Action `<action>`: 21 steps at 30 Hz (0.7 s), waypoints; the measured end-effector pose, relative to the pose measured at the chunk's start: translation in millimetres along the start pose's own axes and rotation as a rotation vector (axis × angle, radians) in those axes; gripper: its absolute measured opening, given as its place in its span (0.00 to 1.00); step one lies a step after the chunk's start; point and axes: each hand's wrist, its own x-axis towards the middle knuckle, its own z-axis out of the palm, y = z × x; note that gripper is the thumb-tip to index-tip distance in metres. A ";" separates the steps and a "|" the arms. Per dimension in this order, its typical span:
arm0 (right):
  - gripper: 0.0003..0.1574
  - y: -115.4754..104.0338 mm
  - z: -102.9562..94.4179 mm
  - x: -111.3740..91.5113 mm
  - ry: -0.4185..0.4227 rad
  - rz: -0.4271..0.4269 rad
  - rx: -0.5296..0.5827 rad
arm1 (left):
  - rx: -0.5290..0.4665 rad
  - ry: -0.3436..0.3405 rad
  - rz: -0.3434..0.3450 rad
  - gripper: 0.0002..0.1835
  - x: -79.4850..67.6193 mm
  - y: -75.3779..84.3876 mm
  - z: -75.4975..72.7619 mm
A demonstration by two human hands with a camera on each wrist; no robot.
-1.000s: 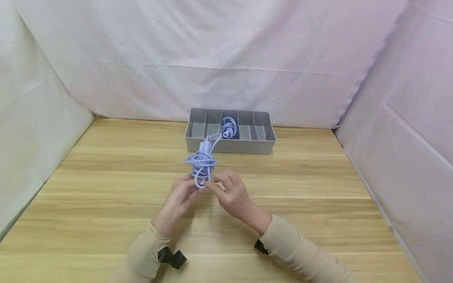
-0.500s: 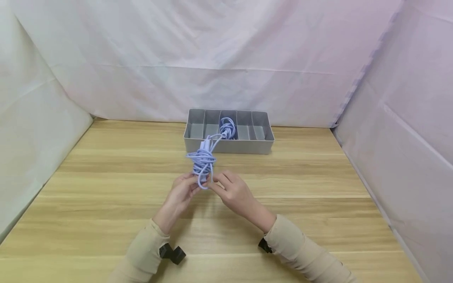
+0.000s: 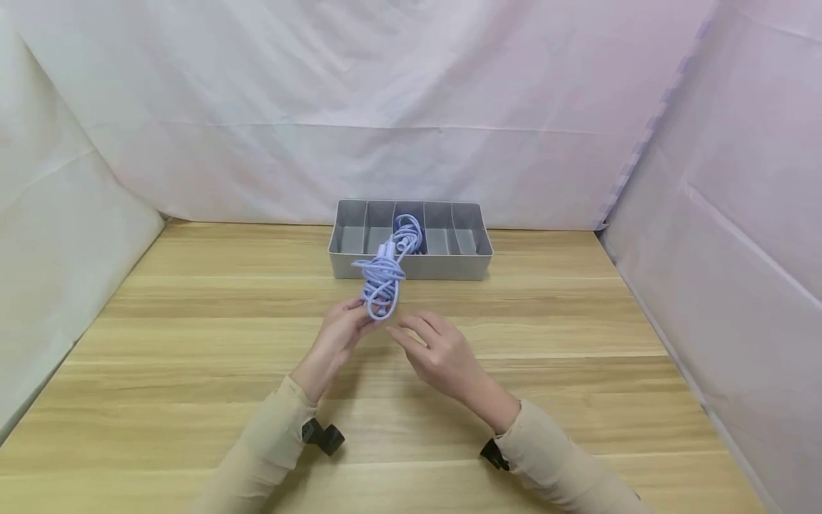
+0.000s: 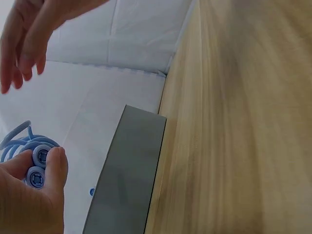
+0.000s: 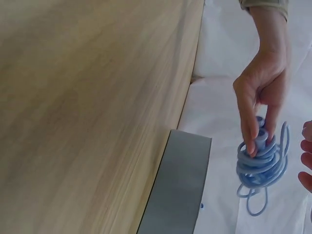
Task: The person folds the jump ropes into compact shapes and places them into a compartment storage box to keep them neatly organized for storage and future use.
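Observation:
My left hand (image 3: 337, 333) pinches a wound light-blue jump rope (image 3: 382, 277) by its handle ends, holding it up in front of a grey divided box (image 3: 449, 268). In the left wrist view the two round handle ends (image 4: 36, 176) show side by side between thumb and fingers. Loops of cord hang out of the bundle (image 5: 261, 168) in the right wrist view. My right hand (image 3: 443, 359) is just to the right, apart from the rope, its fingers loosely bent around nothing. A second light-blue jump rope (image 3: 412, 232) lies coiled in the box's middle compartment.
The box stands near the back edge of the wooden table (image 3: 193, 343), before a white cloth backdrop (image 3: 257, 157). White cloth walls close off both sides. Black wrist cameras (image 3: 324, 437) sit at both sleeves.
My left hand has carried the rope forward and slightly right, toward the box. The right fingers have come away from the cord loop at its near end.

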 end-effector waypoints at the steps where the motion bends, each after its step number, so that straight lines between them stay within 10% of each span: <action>1: 0.17 -1.0 -1.4 -1.1 0.005 0.000 0.000 | -0.006 0.002 -0.006 0.21 4.2 1.4 1.8; 21: 0.27 -6.7 -22.0 -28.0 -0.298 0.182 -0.038 | 0.027 0.109 -0.004 0.19 69.8 21.5 42.4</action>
